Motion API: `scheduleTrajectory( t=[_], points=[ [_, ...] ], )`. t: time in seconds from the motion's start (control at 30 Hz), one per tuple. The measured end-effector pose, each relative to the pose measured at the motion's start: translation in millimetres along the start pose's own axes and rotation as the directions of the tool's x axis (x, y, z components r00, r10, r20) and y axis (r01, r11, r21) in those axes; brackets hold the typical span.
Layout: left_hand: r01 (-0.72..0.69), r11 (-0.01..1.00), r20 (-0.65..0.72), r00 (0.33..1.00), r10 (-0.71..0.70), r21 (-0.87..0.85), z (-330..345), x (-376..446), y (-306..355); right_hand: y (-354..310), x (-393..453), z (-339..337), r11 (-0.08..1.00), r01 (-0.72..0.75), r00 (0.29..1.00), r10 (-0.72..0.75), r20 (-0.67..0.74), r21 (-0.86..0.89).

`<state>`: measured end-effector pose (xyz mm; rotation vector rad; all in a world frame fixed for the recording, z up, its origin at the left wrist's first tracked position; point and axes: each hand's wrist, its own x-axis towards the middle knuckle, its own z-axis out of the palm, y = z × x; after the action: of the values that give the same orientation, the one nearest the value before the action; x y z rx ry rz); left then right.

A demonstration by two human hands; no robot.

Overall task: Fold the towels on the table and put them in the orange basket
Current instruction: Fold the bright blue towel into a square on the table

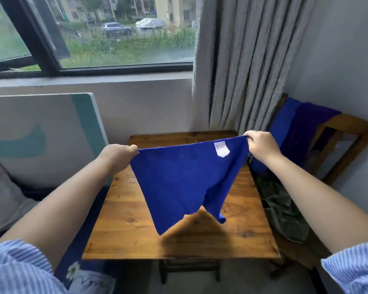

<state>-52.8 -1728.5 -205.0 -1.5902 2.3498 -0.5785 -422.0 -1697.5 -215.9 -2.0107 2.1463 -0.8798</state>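
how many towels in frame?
3. A blue towel held up by both hands over the table; a second blue towel and a purple towel draped on the chair. More may be hidden.

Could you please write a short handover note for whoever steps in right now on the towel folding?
Left hand: pinching the top left corner of the blue towel.
Right hand: pinching the top right corner, near the white label.
The towel hangs stretched between both hands above the wooden table, unfolded, lower corners dangling.
More blue and purple cloths are draped over the wooden chair to the right.
Done: nothing that shows; no folded towel is in view.
Left: fold this towel and put it in the orange basket, which is not in view.
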Motion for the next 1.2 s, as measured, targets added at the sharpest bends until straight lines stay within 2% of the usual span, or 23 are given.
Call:
scheduleTrajectory(
  t=[0.03,0.1,0.2,0.27,0.37,0.5,0.6,0.67,0.77,0.83,0.9,0.97,1.07,1.13,1.2],
  points=[
    [-0.026,1.000,-0.002,1.000,0.026,0.006,1.4,1.8,-1.9,-0.3,1.5,2.0,1.000,0.000,0.999,0.001,0.047,-0.031],
    [0.022,0.999,0.025,0.999,-0.023,0.024,0.6,5.5,-5.1,-3.8,5.2,6.7,0.995,-0.012,0.992,0.024,0.125,-0.096],
    [0.094,0.995,0.034,0.995,-0.094,0.014,7.7,16.7,-12.5,-15.9,19.8,18.9,0.989,-0.026,0.991,0.044,0.129,-0.144],
    [0.197,0.979,0.054,0.980,-0.194,-0.054,8.6,28.0,-23.1,-31.8,39.4,28.2,0.993,-0.085,0.986,0.095,0.134,-0.080],
    [0.299,0.936,0.013,0.953,-0.301,-0.186,4.2,45.9,-39.1,-55.7,75.1,35.1,0.984,-0.169,0.975,0.159,0.154,0.053],
    [0.375,0.853,-0.087,0.898,-0.432,-0.362,-5.0,73.5,-72.2,-89.2,117.1,40.5,0.959,-0.156,0.986,0.165,-0.019,0.236],
    [0.373,0.793,-0.161,0.852,-0.499,-0.482,-0.6,79.4,-100.6,-106.8,120.9,47.6,0.974,-0.032,0.990,0.062,-0.129,0.224],
    [0.332,0.776,-0.185,0.851,-0.492,-0.537,17.3,72.1,-113.3,-109.5,107.9,57.6,0.984,0.048,0.991,-0.024,-0.134,0.174],
    [0.237,0.810,-0.133,0.924,-0.359,-0.537,59.4,49.0,-115.5,-96.9,73.7,83.7,0.988,0.113,0.993,-0.110,-0.033,0.105],
    [0.163,0.860,-0.021,0.980,-0.198,-0.483,91.3,29.2,-107.0,-82.8,45.9,105.6,0.992,0.109,0.988,-0.114,0.100,0.059],
    [0.075,0.930,0.137,0.990,-0.027,-0.360,123.3,7.8,-91.1,-68.2,13.5,133.3,0.997,0.081,0.957,-0.077,0.280,-0.001],
    [-0.048,0.961,0.285,0.950,0.129,-0.273,152.1,-12.1,-68.6,-54.1,-20.4,158.0,0.995,0.061,0.890,-0.019,0.456,-0.079],
    [-0.213,0.942,0.469,0.825,0.315,-0.259,188.6,-39.7,-29.0,-36.7,-67.4,186.5,0.966,0.092,0.743,0.095,0.662,-0.242],
    [-0.288,0.915,0.547,0.735,0.401,-0.283,204.4,-56.0,-4.4,-28.7,-94.7,200.2,0.930,0.167,0.646,0.147,0.749,-0.327],
    [-0.332,0.896,0.597,0.668,0.444,-0.294,215.8,-69.0,16.4,-23.3,-119.4,209.3,0.891,0.236,0.579,0.192,0.793,-0.388]
  ],
)
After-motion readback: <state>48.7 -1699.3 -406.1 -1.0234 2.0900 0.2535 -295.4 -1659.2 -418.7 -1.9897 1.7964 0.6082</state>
